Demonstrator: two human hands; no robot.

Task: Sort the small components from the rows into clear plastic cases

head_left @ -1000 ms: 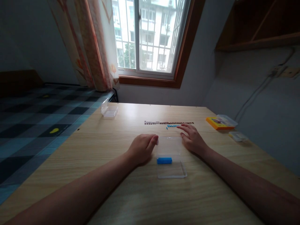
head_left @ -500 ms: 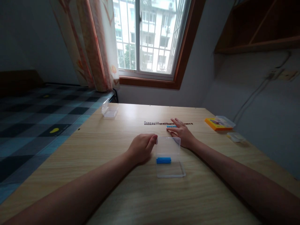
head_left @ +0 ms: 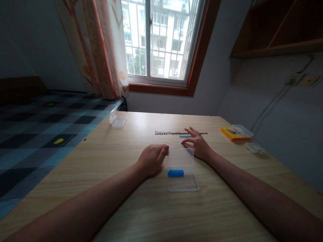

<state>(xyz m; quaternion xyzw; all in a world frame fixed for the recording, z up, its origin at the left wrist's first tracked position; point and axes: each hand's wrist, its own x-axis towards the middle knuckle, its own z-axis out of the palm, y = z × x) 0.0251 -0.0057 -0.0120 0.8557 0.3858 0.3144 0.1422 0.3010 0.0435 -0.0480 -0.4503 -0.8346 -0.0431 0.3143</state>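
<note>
My left hand (head_left: 153, 159) is closed, its thumb and fingers at the upper left edge of the raised lid of a clear plastic box (head_left: 183, 185). Inside the box, on the left, lies a bundle of blue sticks (head_left: 176, 173). Just beyond the lid, my right hand (head_left: 197, 144) pinches a small blue piece (head_left: 182, 144) between thumb and index finger; its other fingers stretch forward. A short row of blue pieces (head_left: 185, 136) lies by those fingers. Behind it runs a long row of small dark pieces (head_left: 174, 133), partly hidden by the hand.
An open clear box (head_left: 119, 121) stands at the table's far left. Along the right side lie a yellow-orange box (head_left: 234, 133) with a clear lid and a small clear case (head_left: 253, 148). The wooden table (head_left: 121, 215) borders a checked bed (head_left: 63, 127).
My right hand has drawn its thumb and index finger together and back from the blue row, and a small blue piece now shows between them. My left hand stays at the lid.
</note>
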